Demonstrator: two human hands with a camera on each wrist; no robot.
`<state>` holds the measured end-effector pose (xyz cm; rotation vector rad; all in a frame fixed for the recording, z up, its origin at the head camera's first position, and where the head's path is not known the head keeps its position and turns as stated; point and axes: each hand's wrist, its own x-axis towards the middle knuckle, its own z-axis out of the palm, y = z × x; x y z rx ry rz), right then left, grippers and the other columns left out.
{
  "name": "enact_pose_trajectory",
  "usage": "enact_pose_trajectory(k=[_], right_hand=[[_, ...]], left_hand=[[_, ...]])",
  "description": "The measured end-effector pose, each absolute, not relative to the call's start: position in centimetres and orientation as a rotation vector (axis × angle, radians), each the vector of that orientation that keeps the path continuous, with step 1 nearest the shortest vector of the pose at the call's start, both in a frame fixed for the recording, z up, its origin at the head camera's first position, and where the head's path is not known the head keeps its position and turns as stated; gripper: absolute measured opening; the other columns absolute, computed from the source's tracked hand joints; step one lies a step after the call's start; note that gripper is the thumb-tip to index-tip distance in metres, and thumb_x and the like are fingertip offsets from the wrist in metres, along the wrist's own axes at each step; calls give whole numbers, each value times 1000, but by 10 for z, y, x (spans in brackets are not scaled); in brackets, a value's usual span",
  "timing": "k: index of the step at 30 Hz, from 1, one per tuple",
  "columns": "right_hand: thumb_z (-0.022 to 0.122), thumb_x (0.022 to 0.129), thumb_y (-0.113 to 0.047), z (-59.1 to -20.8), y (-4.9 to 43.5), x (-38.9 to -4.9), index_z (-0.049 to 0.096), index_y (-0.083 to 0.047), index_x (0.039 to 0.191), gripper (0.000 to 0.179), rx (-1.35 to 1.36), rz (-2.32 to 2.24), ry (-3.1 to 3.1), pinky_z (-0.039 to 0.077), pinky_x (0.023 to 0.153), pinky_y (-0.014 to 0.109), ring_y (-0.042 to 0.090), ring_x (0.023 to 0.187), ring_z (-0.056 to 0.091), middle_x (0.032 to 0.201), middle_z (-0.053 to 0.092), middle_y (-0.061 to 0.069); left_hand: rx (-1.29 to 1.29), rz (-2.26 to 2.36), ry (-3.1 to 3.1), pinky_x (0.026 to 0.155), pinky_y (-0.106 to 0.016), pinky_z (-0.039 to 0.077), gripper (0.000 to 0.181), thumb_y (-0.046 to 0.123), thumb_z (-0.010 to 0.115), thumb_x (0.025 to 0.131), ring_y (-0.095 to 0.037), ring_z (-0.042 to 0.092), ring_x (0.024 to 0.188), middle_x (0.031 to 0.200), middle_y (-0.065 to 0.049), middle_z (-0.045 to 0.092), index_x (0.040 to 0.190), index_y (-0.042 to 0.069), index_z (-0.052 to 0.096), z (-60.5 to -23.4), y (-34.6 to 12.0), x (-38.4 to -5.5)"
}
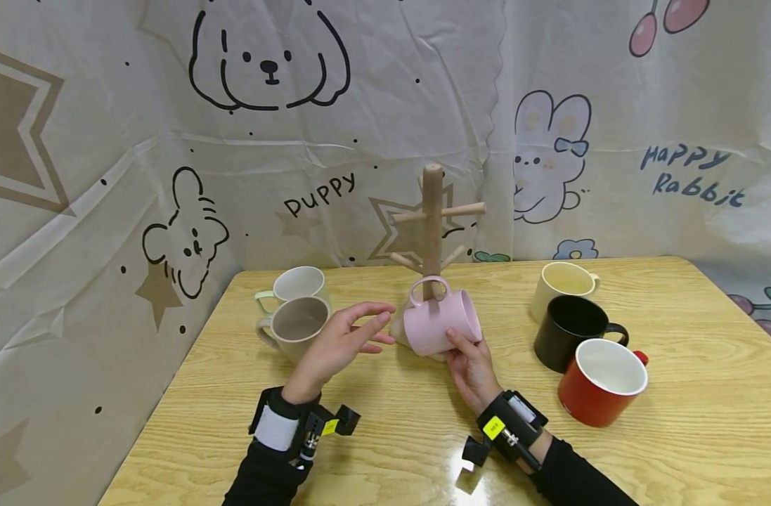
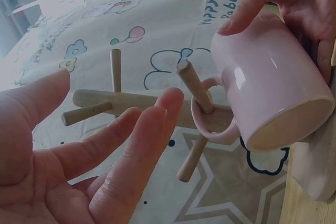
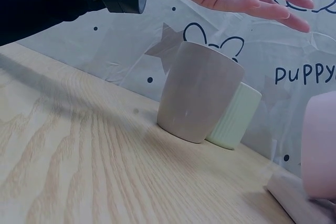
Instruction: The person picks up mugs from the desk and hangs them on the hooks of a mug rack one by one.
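My right hand (image 1: pixel 474 369) grips a pink mug (image 1: pixel 438 327) that lies on its side in the air, in front of the lower part of a wooden mug rack (image 1: pixel 432 225). The thumb rests along the rim side of the mug's body. In the left wrist view, a lower peg (image 2: pixel 191 82) of the rack shows through the loop of the mug's handle (image 2: pixel 197 121). My left hand (image 1: pixel 344 344) is held out just left of the mug, fingers extended and holding nothing. The mug overlaps much of the rack's base in the head view.
At the left stand a grey-beige mug (image 1: pixel 299 327) and, behind it, a pale green mug (image 3: pixel 237 116). A cream mug (image 1: pixel 546 295), a black mug (image 1: pixel 559 337) and a red mug (image 1: pixel 594 397) stand at the right. A printed cloth (image 1: pixel 385 91) hangs behind the wooden table (image 1: pixel 398 450).
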<state>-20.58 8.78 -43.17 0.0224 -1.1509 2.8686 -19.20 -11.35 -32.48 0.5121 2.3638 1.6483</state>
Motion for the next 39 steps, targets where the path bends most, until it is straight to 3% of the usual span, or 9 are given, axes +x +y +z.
enact_pose_trajectory(k=[3,7,13,17,26,31,34,39], right_hand=[[52,88,1,-433,89,-205,37,-14,123,41,-2,2859,-1135,43,87,19,8,102,51,112,47,-3],[55,90,-7,-432,93,-205,28,-11,134,52,-21,2858,-1138,39,93,17,6,108,47,119,44,-3],[50,95,-23,-425,102,-205,-4,-8,147,77,-102,2871,-1146,14,115,24,16,138,17,152,11,12],[46,96,-23,-423,109,-205,-7,-9,147,76,-129,2860,-1142,4,117,28,18,143,5,155,-3,13],[51,92,-33,-415,125,-212,-3,-14,148,80,-173,2840,-1064,8,117,28,19,143,10,155,2,13],[55,90,-37,-406,135,-215,-1,-17,149,84,-138,2820,-1019,3,117,29,18,144,8,156,4,10],[56,90,-33,-398,139,-215,4,-16,148,80,-92,2758,-1054,3,117,30,18,144,10,154,10,11],[57,91,-14,-380,146,-213,25,-11,143,62,-54,2394,-1439,17,116,35,18,138,26,145,31,9]], left_hand=[[504,1651,2361,83,-35,53,45,34,48,95,-28,65,98,131,-18,50,127,2,51,-325,-113,-192],[490,1660,2354,83,-34,53,45,35,49,95,-28,65,98,132,-17,50,127,4,51,-325,-113,-192],[476,1657,2350,84,-34,53,45,35,48,95,-29,64,99,133,-15,50,128,5,51,-323,-113,-191],[464,1661,2348,84,-35,53,45,36,48,95,-28,64,99,133,-14,50,128,6,51,-323,-113,-191],[468,1654,2349,84,-35,53,45,36,48,95,-29,64,100,133,-14,50,129,5,50,-324,-113,-190],[484,1655,2353,84,-35,53,46,35,48,95,-29,64,99,133,-15,50,128,4,50,-325,-113,-192],[486,1661,2355,84,-36,53,45,35,48,95,-29,64,99,133,-16,50,128,4,50,-325,-113,-192],[490,1642,2377,83,-35,53,44,33,48,96,-28,65,98,133,-17,49,128,3,51,-324,-113,-192]])
